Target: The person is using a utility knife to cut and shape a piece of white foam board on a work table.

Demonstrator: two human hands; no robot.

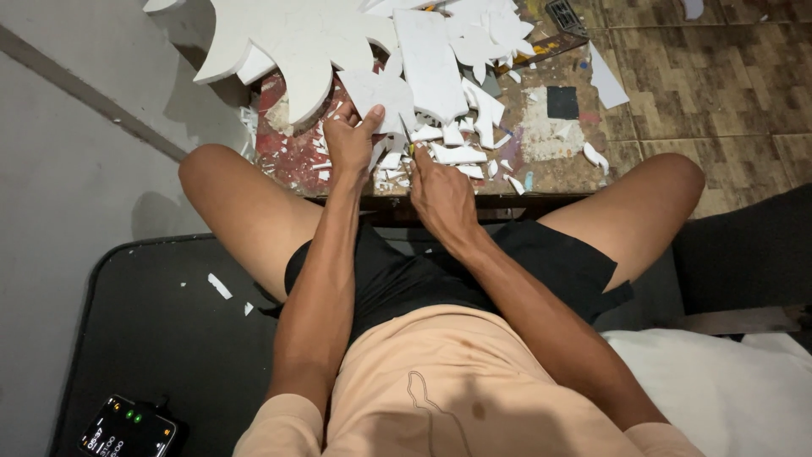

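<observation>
Head view: your left hand (349,145) presses a white foam piece (382,100) flat against the paint-stained board (541,161), thumb raised, fingers closed down on its near edge. Your right hand (441,196) is wrapped tight around a small cutter (408,142); only a thin blade and a yellow bit show above the fist, just beside the left thumb.

Risks, as I judge them:
- Blade sits very near your holding thumb; a slip through soft foam could run it into that hand.
- Loose scraps (457,154) lie right under the cut; the foam piece could rock on them and tear.
- Board edge is close to your bare knees; a pull toward you could overshoot.

Count: 2 hands, 1 cutter, 1 large spiked foam shape (288,42) beyond the grip, 1 foam slab (430,59), scraps too many to count, 1 phone (127,430) well behind.
</observation>
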